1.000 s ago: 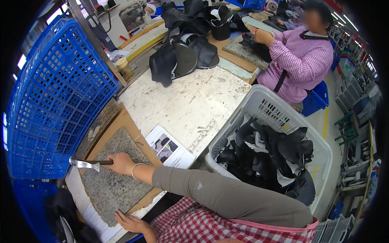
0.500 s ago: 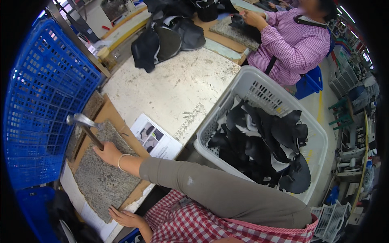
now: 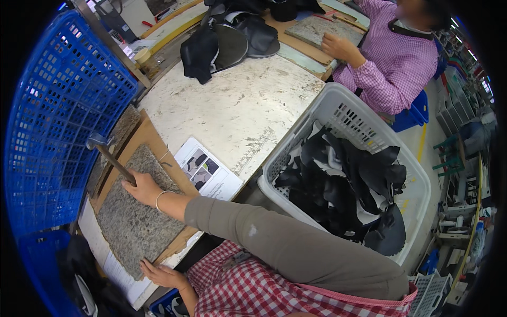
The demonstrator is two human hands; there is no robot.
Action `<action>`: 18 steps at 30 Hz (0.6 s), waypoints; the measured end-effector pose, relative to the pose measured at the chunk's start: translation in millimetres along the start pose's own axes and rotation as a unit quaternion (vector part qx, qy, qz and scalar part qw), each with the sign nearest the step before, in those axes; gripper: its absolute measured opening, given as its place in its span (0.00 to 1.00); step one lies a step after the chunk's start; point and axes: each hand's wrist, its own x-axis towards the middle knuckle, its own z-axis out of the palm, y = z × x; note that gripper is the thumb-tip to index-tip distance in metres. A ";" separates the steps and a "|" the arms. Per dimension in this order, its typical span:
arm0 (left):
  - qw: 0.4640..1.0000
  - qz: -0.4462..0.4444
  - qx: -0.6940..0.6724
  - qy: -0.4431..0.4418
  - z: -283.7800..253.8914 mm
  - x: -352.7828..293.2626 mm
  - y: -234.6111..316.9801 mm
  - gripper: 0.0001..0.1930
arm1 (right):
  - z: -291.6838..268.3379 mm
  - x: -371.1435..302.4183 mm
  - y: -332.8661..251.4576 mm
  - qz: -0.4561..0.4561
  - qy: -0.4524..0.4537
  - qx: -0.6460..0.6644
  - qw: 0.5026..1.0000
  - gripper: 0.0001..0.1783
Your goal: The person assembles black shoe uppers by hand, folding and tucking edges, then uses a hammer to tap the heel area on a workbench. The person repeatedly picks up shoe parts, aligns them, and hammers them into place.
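Note:
My right hand (image 3: 142, 187) is closed round the wooden handle of a hammer (image 3: 113, 161). Its metal head is raised at the far end, near the blue crate. Below the hand lies a rough grey speckled slab (image 3: 138, 230), with nothing on its visible surface. At the slab's near edge rests my left hand (image 3: 161, 274), fingers stretched out and holding nothing. A brown board (image 3: 174, 179) sits under the slab, and a printed sheet (image 3: 208, 171) with pictures of shoe parts lies beside it.
A tall blue crate (image 3: 63, 121) stands at left. To the right, a grey plastic basket (image 3: 417, 174) holds black cut pieces (image 3: 343, 185). More black pieces (image 3: 211, 47) lie on the worn white table (image 3: 232, 105). A co-worker (image 3: 391, 63) sits at another grey slab (image 3: 322, 30).
My right hand still holds the hammer, its head now angled differently. My left hand stays at the slab's edge. The co-worker's hands have moved apart, and the dark piece is gone from their slab.

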 end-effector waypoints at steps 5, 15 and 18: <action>1.000 -0.011 -0.001 -0.009 -0.8 -1.5 0.8 0.30 | -1.6 -2.6 -2.1 -0.046 0.015 -0.005 0.999 0.19; 1.000 -0.003 -0.008 0.000 -2.4 -1.2 3.0 0.28 | 4.4 -3.2 11.8 -0.181 0.000 -0.070 0.981 0.14; 1.000 0.003 -0.011 0.003 -2.3 -1.0 2.2 0.28 | 6.4 -1.9 18.9 -0.154 -0.035 -0.085 0.984 0.13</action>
